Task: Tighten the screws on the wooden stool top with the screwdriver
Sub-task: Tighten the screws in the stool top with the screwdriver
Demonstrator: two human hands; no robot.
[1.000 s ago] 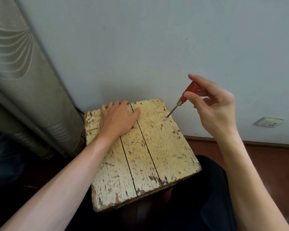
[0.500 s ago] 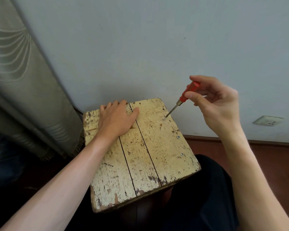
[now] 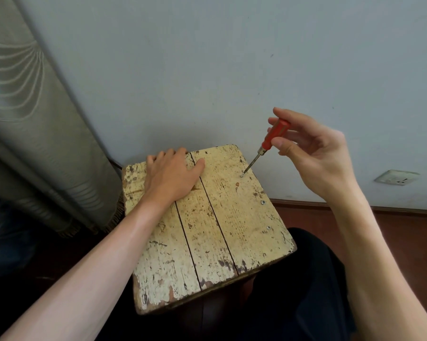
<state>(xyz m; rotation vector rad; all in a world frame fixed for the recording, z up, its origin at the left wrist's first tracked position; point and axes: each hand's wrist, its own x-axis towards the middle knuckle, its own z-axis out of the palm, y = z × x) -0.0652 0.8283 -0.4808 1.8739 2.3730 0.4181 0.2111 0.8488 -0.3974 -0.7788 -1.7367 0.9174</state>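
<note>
Pinching screwdriver [image 3: 272,135] in right hand [image 3: 316,158], tip on screw [image 3: 242,175] by stool top [image 3: 244,217] edge, left hand [image 3: 170,177] flat

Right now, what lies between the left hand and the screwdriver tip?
Head view: between the left hand and the screwdriver tip, only bare worn stool top.
</note>
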